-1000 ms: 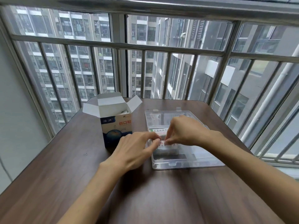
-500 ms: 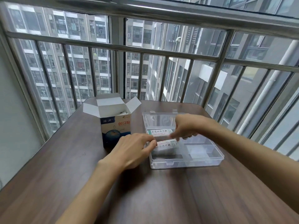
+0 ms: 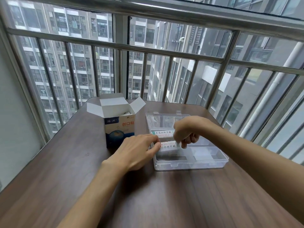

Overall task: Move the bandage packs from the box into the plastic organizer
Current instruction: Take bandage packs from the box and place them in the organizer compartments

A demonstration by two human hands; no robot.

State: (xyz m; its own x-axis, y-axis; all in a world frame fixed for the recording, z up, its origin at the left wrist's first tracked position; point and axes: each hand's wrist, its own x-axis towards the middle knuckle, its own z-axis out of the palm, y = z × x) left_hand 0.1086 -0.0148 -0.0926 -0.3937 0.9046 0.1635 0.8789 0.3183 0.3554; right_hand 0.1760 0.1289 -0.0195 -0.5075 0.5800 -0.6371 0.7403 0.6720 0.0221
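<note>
R hand (image 3: pixel 186 131) has lifted off the organizer (image 3: pixel 213 159): 1 s ago I had it low over the left compartments, covering the packs; now it's raised, fingers curled, tips pinching the right end of the red-striped bandage pack (image 3: pixel 169 143). That pack was hidden under my hands 1 s ago, then came into sight lying across a left compartment; now its left end sits at my L hand's (image 3: pixel 138 151) fingertips. The green-label pack (image 3: pixel 162 132) behind it, partly covered before, shows most of its label now. L hand barely shifted.
</note>
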